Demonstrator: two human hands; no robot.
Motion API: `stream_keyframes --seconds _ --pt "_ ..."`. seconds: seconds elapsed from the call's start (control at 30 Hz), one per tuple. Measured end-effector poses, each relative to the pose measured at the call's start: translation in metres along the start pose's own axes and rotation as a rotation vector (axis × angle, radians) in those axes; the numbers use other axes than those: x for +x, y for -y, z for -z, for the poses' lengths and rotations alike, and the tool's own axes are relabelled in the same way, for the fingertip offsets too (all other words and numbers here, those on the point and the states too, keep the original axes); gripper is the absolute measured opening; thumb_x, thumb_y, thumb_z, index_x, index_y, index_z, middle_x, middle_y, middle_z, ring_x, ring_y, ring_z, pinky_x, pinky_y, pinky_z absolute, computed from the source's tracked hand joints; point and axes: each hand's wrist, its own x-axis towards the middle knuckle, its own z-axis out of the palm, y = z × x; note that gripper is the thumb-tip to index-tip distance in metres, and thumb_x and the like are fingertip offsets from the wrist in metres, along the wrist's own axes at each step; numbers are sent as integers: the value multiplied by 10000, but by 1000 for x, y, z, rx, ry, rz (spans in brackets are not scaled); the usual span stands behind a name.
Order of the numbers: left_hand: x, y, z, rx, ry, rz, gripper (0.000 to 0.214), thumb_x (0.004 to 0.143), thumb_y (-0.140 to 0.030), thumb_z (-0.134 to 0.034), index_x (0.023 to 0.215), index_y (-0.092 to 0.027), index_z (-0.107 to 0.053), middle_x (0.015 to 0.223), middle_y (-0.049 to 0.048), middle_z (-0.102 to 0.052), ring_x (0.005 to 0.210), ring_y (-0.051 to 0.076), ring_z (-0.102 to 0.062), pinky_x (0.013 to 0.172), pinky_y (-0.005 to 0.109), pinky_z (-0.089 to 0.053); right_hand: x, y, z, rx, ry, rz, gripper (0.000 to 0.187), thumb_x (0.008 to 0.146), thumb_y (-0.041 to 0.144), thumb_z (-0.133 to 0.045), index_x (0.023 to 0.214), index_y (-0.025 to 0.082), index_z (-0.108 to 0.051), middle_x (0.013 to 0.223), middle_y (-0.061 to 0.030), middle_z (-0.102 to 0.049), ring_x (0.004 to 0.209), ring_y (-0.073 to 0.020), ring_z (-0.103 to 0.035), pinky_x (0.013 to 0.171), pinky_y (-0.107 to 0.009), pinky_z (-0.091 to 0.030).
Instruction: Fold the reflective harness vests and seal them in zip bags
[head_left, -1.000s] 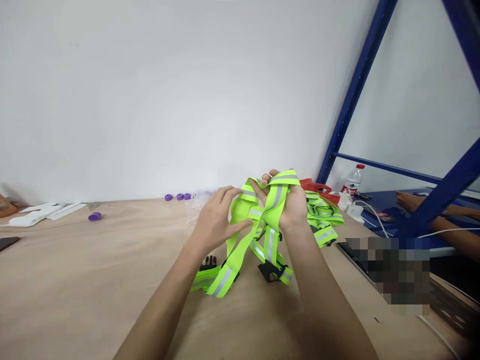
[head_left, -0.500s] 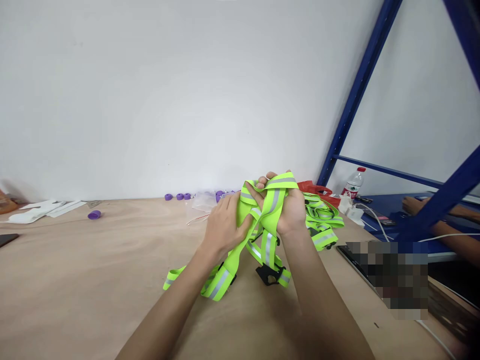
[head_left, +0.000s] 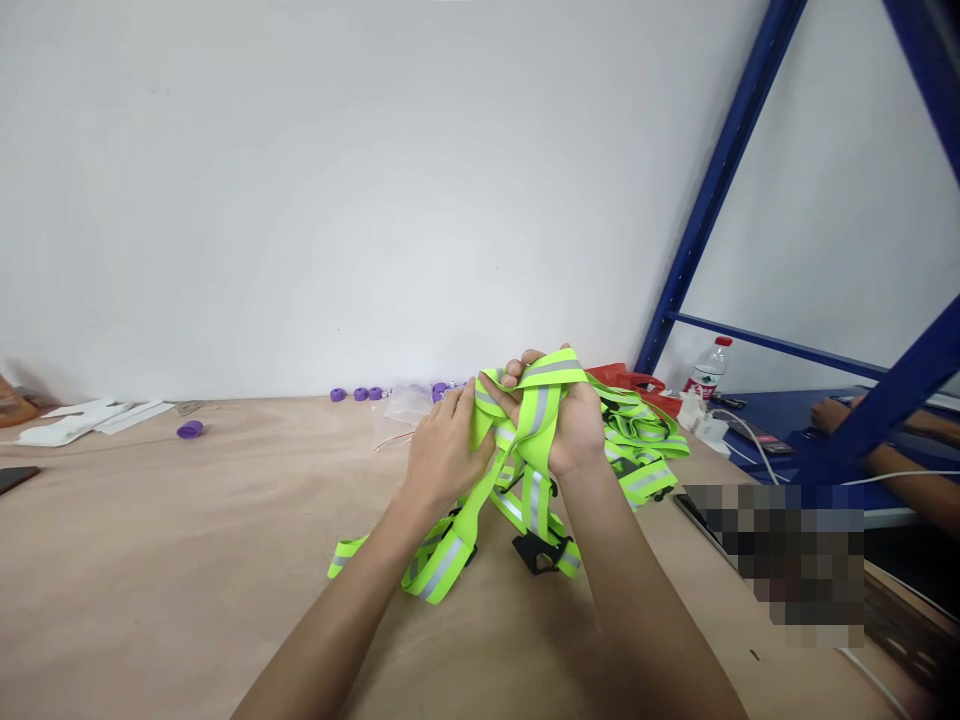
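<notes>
Between my two hands hangs a neon-yellow reflective strap harness with silver stripes. My right hand is palm up, a strap looped over its curled fingers and across the palm. The fingers of my left hand close on the harness from the left, with the thumb against the straps. Lower parts of the harness rest on the table, where a black plastic buckle shows between my forearms. Part of the webbing is hidden behind my left hand and wrist.
More reflective straps lie piled right of my hands, before a red bag. Purple rolls and a clear plastic bag sit by the wall. A bottle, a blue metal frame and another person's arm are at right.
Both hands have shifted slightly left with the upper straps. The lower straps and the buckle on the table have hardly moved.
</notes>
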Motion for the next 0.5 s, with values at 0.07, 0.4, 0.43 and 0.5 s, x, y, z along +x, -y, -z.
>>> stream_keyframes --seconds 0.07,0.4,0.43,0.5 --pt "2 4 4 -67 1 -31 594 893 -196 -467 1484 -175 -406 1259 141 -624 1111 304 -596 903 430 -488 1 2 2 -17 -1 24 406 883 569 -615 715 200 -647 706 -23 -669 677 -175 -652 843 -422 -615" --pt "9 39 57 -632 246 -26 425 956 -500 -495 823 -169 -727 842 54 -727 868 266 -652 825 338 -487 14 25 48 -458 -228 315 126 725 311 -742 751 209 -673 780 3 -713 607 -143 -635 506 -239 -545" --pt "9 43 60 -723 239 0 431 935 -521 -530 807 -166 -738 847 65 -738 875 272 -660 840 346 -492 14 28 53 -526 -232 309 121 693 282 -755 760 210 -684 783 7 -716 596 -138 -627 493 -233 -535" --pt "9 48 64 -901 178 62 430 885 -548 -600 772 -162 -750 825 80 -746 840 268 -671 810 343 -504 14 33 62 -665 -204 228 167 646 262 -789 781 212 -703 782 10 -713 610 -145 -630 489 -239 -545"
